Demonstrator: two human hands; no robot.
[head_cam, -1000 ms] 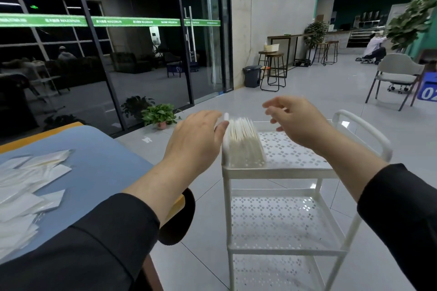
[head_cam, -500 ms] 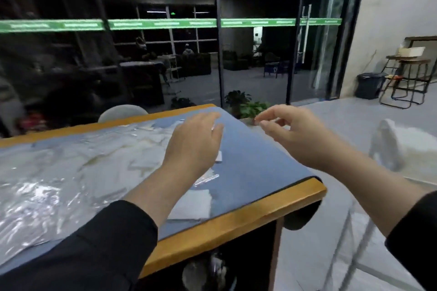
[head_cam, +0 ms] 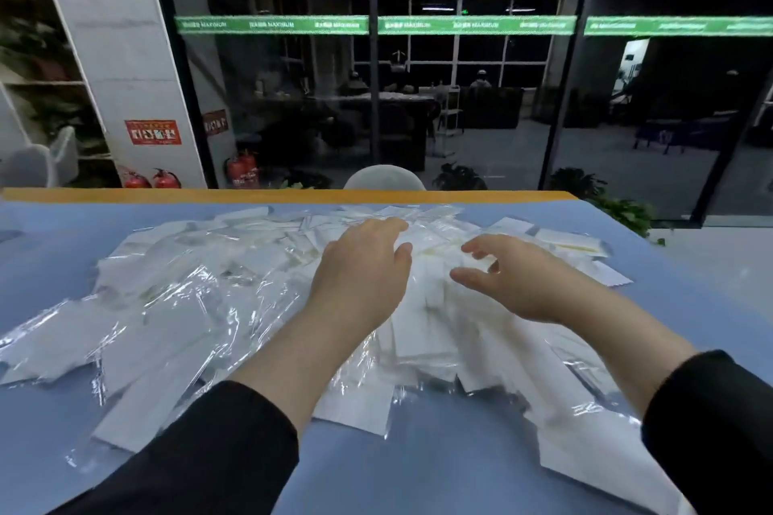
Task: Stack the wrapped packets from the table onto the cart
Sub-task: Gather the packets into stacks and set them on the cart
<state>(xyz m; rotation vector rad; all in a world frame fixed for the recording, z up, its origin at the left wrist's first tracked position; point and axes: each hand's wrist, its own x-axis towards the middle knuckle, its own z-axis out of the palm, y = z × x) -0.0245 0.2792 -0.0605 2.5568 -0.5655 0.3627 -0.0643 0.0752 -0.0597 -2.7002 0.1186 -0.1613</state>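
Two hands: both are reaching out over the heap, black sleeves showing at the wrists.
Left hand [head_cam: 364,268]: is hovering palm down with fingers straight and together, holding nothing.
Right hand [head_cam: 516,278]: is spreading thumb and loosely bent fingers apart, gripping nothing.
Wrapped packets [head_cam: 175,305]: are lying in a wide, loose pile of white packets in clear film, covering much of the table under and around both hands.
Table [head_cam: 54,247]: is showing a blue top with a yellow-orange far edge.
Writing: a green strip [head_cam: 477,25] is running across the glass wall behind, repeating "MAXIMUM"; a red sign [head_cam: 152,132] on the pillar is too blurred to read.
Fire extinguishers [head_cam: 240,169]: are standing on the floor beside the pillar.
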